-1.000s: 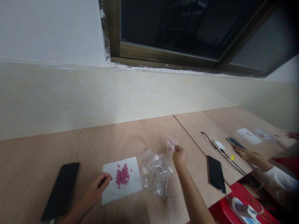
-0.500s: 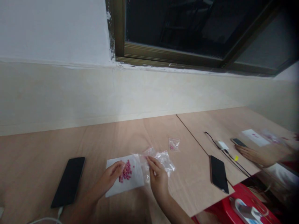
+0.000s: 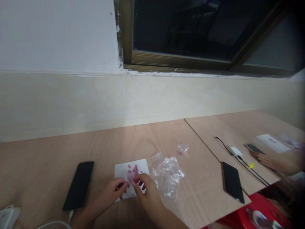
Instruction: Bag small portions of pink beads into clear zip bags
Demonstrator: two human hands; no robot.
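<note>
A small clear plastic bag (image 3: 129,180) is stretched between my two hands above a white sheet of paper (image 3: 118,167). My left hand (image 3: 115,189) pinches its left side, fingers curled together. On the opposite side, the thumb and fingertips of my right hand (image 3: 149,192) are closed on the same bag. Pink beads (image 3: 135,170) lie in a loose cluster on the paper just beyond my fingers, partly covered by them. Whether any beads are inside the held bag is too blurred to tell.
A pile of clear zip bags (image 3: 168,175) lies right of the paper. Behind it is a bag with a few pink beads (image 3: 182,150). Phones lie left (image 3: 79,185) and right (image 3: 232,182). Another person's hand (image 3: 270,162) rests near a cable (image 3: 250,171) at far right.
My right hand has moved left from the bag pile to the paper, bringing a bag to my left hand. The left hand now grips that bag too. The view has shifted slightly.
</note>
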